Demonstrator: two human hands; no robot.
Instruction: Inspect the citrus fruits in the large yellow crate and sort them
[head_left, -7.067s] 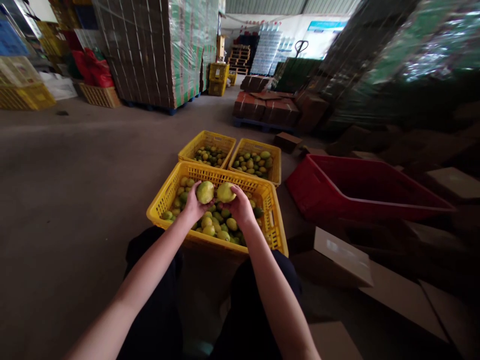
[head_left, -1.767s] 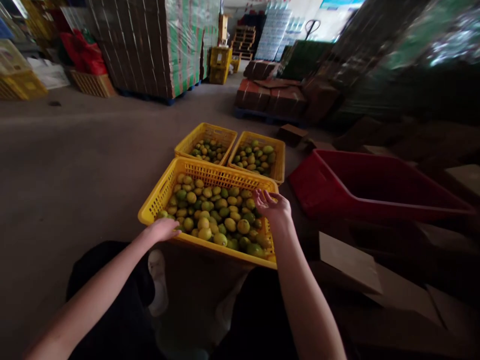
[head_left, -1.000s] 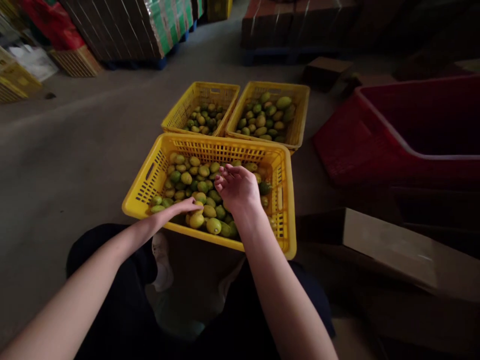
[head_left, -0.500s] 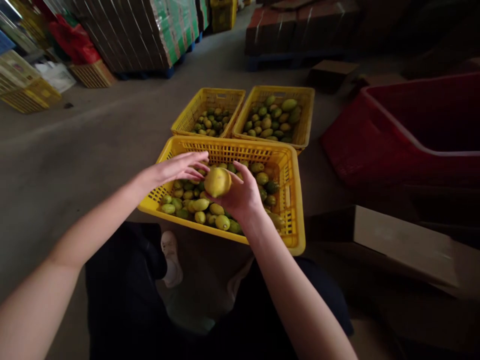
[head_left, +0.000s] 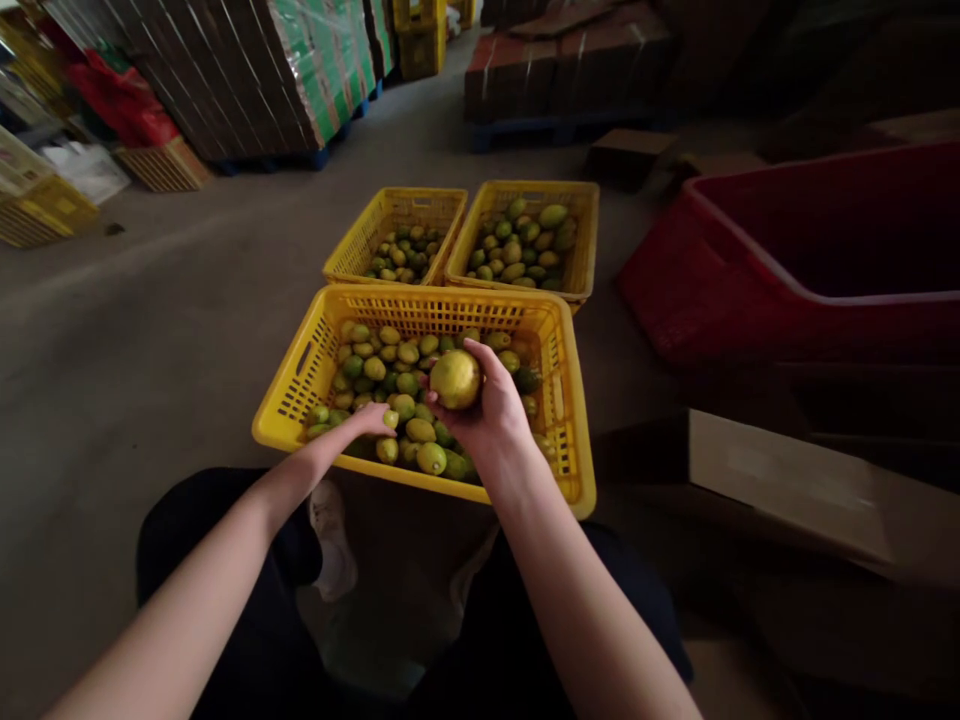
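Observation:
My right hand point(head_left: 501, 418) is closed round a large yellow lemon point(head_left: 456, 379), held above the front yellow crate point(head_left: 579, 430). Its thumb lies along the far side of the fruit, and the fingertips show at the left. Lower and to the left, my left hand point(head_left: 367, 421) reaches into the crate near its front edge. Its fingers curl about a small yellow-green lemon point(head_left: 391, 419) among the others; the palm side is hidden. Many yellow and green lemons point(head_left: 389, 336) lie loose over the crate's bottom.
Two more yellow crates of fruit, a left one point(head_left: 352, 240) and a right one point(head_left: 589, 235), stand just beyond. At the right are a big red bin point(head_left: 675, 275) and an open cardboard box point(head_left: 780, 480). Stacked pallets point(head_left: 570, 75) stand at the back.
My left hand has moved down from beside the large lemon to the small lemons at the crate's front left. The right hand still holds the large lemon. The view has shifted slightly.

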